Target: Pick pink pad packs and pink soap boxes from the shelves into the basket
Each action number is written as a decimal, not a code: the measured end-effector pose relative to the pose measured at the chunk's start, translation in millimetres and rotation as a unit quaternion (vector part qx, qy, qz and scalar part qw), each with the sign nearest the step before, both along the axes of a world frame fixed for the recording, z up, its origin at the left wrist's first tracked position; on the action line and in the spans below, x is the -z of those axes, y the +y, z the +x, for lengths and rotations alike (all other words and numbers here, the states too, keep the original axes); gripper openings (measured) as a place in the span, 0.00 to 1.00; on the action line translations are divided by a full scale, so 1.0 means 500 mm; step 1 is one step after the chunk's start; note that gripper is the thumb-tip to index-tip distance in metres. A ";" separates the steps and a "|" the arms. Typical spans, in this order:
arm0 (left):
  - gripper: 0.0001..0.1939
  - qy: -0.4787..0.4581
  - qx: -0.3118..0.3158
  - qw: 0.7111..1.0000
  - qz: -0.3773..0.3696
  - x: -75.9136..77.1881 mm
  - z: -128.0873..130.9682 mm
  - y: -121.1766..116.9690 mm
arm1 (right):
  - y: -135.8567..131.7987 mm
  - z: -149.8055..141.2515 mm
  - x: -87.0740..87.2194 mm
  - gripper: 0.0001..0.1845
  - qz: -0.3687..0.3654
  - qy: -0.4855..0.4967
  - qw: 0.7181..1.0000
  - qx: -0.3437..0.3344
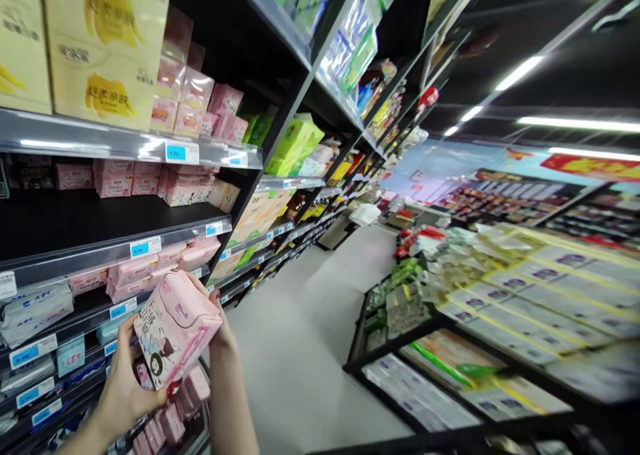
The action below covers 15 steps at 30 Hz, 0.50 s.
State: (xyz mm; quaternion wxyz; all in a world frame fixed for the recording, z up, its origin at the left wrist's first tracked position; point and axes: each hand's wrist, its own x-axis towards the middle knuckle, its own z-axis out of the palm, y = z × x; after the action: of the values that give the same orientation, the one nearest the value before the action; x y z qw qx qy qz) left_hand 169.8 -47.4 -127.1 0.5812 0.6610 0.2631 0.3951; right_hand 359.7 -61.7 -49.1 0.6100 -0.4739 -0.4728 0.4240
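Gripping printed pink pack (177,331) with left hand (121,381) and right hand (223,335). Held near shelved packages (133,278) beyond left hand.

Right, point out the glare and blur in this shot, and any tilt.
Head view: ceiling tube blown out white; glare streaks along the upper shelf edge; stacked boxes at right smeared; pink pack clearer, its larger print readable; whole scene tilted.

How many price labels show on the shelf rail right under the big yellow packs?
2: one blue-and-white price label right of the rail's middle, and a second label near its right end. The rail leaves the picture at left, so more may be hidden.
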 end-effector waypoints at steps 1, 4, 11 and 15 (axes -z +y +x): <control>0.47 0.055 -0.022 0.998 0.026 0.018 -0.012 -0.001 | -0.033 0.015 0.009 0.53 -0.028 -0.012 0.999 -0.027; 0.49 0.177 -0.021 0.976 0.128 0.088 -0.039 -0.011 | -0.131 0.041 0.070 0.48 -0.155 -0.111 0.979 -0.071; 0.43 0.389 0.230 0.889 0.074 0.339 -0.129 -0.064 | -0.335 -0.017 0.453 0.29 -0.418 -0.097 0.899 0.091; 0.15 0.485 0.190 0.854 0.021 0.399 -0.240 -0.077 | -0.404 -0.084 0.718 0.23 -0.537 -0.100 0.809 0.218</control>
State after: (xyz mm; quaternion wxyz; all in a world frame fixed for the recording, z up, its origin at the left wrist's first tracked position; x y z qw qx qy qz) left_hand 49.8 -85.8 -326.4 0.4296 0.8181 0.3721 -0.0880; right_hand 317.7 -263.5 -408.0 0.2834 -0.8565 -0.1125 0.4164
